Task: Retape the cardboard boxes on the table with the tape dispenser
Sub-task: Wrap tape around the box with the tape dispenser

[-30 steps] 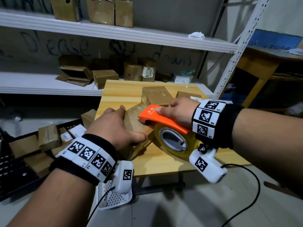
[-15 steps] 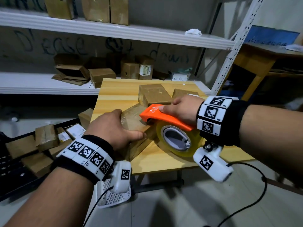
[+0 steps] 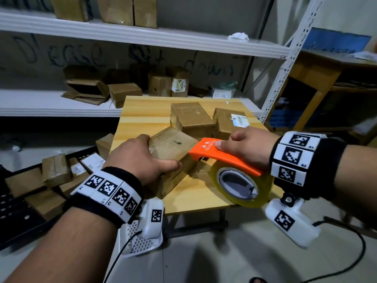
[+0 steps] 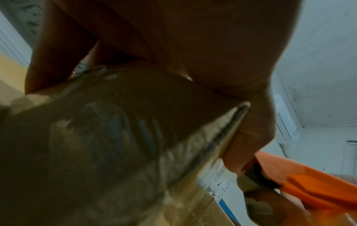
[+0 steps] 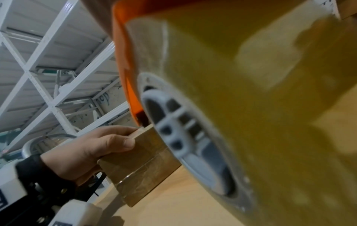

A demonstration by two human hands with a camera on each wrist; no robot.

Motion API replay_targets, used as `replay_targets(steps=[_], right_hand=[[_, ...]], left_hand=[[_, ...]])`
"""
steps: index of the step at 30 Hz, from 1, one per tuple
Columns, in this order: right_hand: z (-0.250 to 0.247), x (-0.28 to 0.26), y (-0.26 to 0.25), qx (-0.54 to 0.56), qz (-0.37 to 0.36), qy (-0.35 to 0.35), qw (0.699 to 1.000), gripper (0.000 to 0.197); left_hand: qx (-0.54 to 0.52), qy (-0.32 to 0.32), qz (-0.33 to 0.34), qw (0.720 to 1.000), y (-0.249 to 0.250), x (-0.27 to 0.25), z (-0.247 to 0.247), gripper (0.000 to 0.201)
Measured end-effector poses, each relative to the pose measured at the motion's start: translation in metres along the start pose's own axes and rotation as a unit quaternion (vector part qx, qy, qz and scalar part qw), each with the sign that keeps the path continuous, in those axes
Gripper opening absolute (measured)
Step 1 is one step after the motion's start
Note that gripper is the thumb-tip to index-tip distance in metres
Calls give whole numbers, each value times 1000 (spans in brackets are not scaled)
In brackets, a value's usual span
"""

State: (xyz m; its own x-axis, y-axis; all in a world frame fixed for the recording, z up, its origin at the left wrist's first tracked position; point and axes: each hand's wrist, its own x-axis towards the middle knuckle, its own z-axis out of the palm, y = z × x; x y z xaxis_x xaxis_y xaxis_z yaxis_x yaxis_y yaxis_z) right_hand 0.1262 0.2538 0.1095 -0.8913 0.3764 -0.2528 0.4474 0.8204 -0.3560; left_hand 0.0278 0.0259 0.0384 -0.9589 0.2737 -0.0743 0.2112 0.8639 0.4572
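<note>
This looks like a storeroom or packing room. White metal shelving along a bare grey wall holds worn cardboard boxes, and more boxes lie heaped on the floor beside a small wooden surface. Dark scrawl on the wall is too dim to read.

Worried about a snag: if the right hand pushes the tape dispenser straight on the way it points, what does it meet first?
Probably the box the left hand grips; the tape dispenser in the right hand noses against its edge.

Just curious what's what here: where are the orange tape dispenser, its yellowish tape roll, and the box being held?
orange tape dispenser [image 3: 220, 154], head view, handle top.
yellowish tape roll [image 3: 265, 193], head view, outer rim.
held cardboard box [image 3: 173, 144], head view, top face.
</note>
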Motion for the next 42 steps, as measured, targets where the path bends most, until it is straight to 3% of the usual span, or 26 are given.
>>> replay_targets(steps=[6,10,14,18,21,24,28,37,42], right_hand=[[1,-5,12,25,14,-19,999,45],[9,1,10,0,17,-29,999,45],[16,6,8,6,25,-42,999,46],[18,8,8,14,22,-43,999,45],[20,10,10,20,18,-44,999,45],[20,10,12,21,22,-49,998,45],[15,7,16,26,27,-54,998,47],[2,-4,42,33,64,-56,996,60],[3,0,32,-6,53,-65,996,49]], left_hand=[[12,-6,2,1000,-1,1,-1,107],[-8,-20,24,1000,-3,1,0,126],[-29,-46,37,998,-3,1,-3,120],[75,-47,23,996,1,3,-5,116],[130,-16,102,986,9,0,-5,106],[116,-42,186,975,13,-1,1,91],[108,-54,169,978,13,2,3,72],[80,-48,137,986,17,1,7,71],[82,-42,136,986,17,-1,8,71]])
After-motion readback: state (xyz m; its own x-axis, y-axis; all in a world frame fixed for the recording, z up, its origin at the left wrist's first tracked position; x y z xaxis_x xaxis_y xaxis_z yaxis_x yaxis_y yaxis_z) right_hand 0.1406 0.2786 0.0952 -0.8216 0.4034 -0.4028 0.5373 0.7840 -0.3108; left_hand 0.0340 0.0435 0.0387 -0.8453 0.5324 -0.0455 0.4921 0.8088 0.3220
